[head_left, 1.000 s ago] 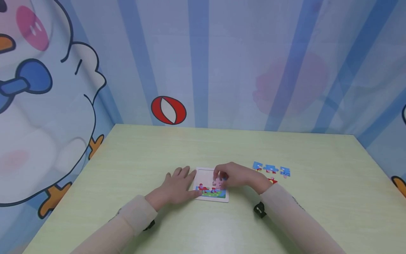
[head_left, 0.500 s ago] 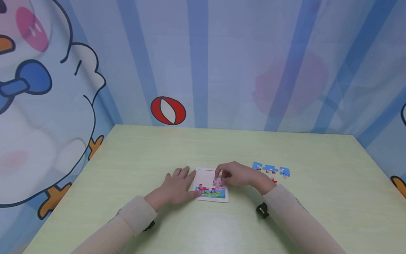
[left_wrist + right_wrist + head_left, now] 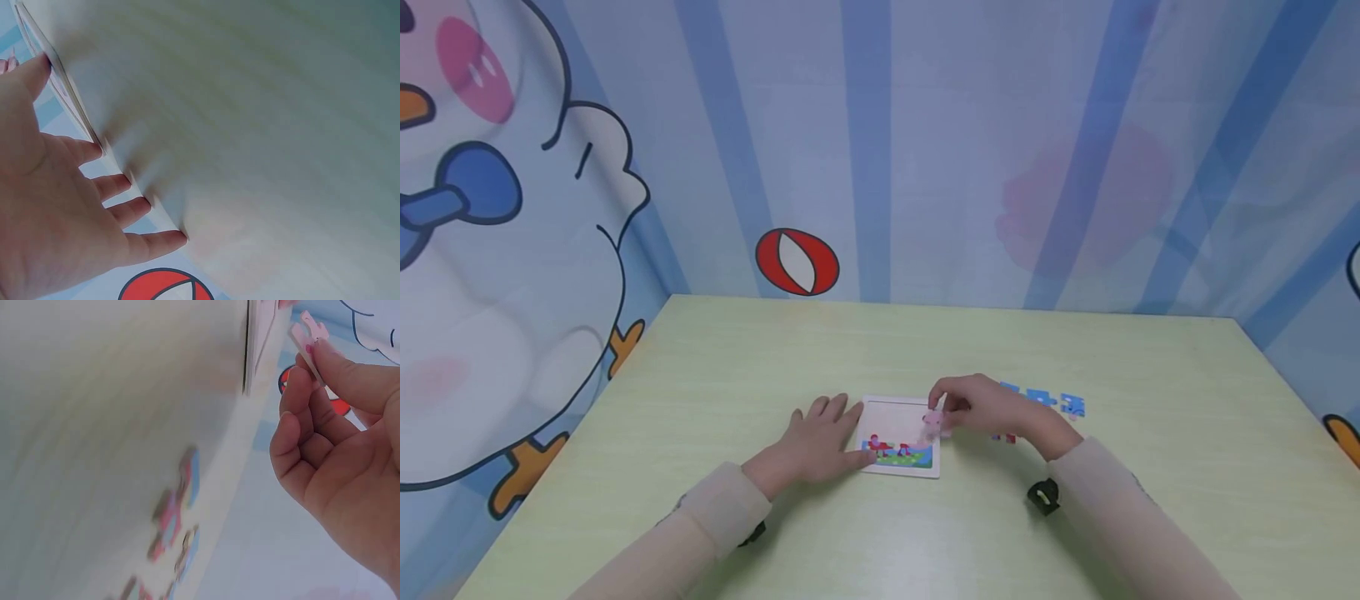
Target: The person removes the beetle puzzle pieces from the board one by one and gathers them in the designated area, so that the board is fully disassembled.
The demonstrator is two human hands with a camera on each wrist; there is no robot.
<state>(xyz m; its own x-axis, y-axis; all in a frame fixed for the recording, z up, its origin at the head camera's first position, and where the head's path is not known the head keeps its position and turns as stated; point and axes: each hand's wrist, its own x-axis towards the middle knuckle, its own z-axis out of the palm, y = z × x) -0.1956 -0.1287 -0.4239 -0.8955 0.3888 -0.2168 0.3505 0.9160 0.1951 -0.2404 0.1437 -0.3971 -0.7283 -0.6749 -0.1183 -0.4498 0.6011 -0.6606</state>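
A pink puzzle piece [image 3: 932, 422] is pinched between the thumb and fingers of my right hand [image 3: 981, 406], above the right side of a white puzzle frame [image 3: 898, 398]. The right wrist view shows the puzzle piece [image 3: 306, 347] tilted and off the table. Along the frame's lower part lies a fitted strip of picture [image 3: 906, 455] with green, blue and red; the upper part shows bare white backing. My left hand [image 3: 812, 442] lies with spread fingers at the frame's left edge, its thumb on the lower left corner. In the left wrist view the left hand [image 3: 69, 200] has straight fingers touching the table.
Several loose blue and red puzzle pieces [image 3: 1072, 405] lie on the table [image 3: 760, 358] right of the frame, partly hidden by the right hand. A printed cloth wall [image 3: 940, 167] stands behind the table's far edge.
My right hand has moved right and a little up, lifting the pink puzzle piece away from its spot in the frame. The left hand has stayed still.
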